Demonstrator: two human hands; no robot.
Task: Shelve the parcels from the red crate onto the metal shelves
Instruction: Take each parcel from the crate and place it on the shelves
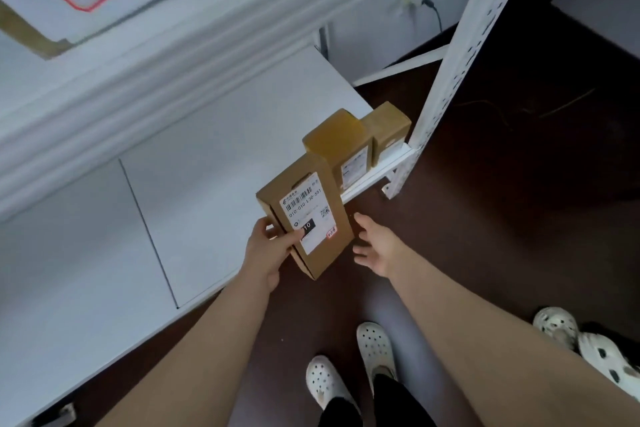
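**Forearms out, parcel at the shelf edge**

Forearms stretch down toward the lowest metal shelf (pixel 207 156). The left hand (pixel 266 251) pinches the labelled parcel (pixel 306 215) at its lower left edge, thumb on the label and fingers curled behind. The parcel hangs tilted over the shelf's front lip, just beside two upright parcels (pixel 341 149). The right hand (pixel 375 248) is spread open just beside the parcel's right edge, holding nothing. A one-sided grip could let the parcel twist and slip, or knock over its neighbours.
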